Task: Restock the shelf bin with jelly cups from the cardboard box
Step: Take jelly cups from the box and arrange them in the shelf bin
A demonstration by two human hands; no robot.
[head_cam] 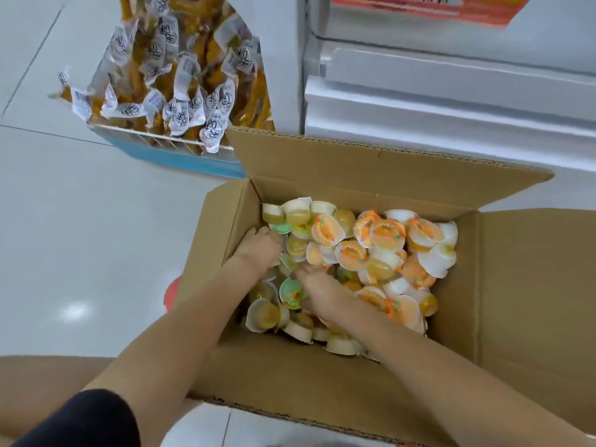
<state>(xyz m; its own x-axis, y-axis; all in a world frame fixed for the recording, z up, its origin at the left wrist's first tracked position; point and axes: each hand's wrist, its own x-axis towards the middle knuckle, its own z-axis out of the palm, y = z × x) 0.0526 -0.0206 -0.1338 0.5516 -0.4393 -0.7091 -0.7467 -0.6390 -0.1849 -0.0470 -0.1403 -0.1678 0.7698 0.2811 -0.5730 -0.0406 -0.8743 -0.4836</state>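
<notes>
Both hands down in the box (pixel 371 375) among the cups (pixel 387 240). Left hand (pixel 258 250) at the left wall, right hand (pixel 322 285) mid-pile; fingers buried, grip state unclear. Bin unseen.

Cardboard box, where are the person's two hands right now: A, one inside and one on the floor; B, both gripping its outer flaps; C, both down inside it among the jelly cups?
C: the left hand and right hand both sit among the jelly cups inside the cardboard box.

Head view, steeply down, close.
</notes>
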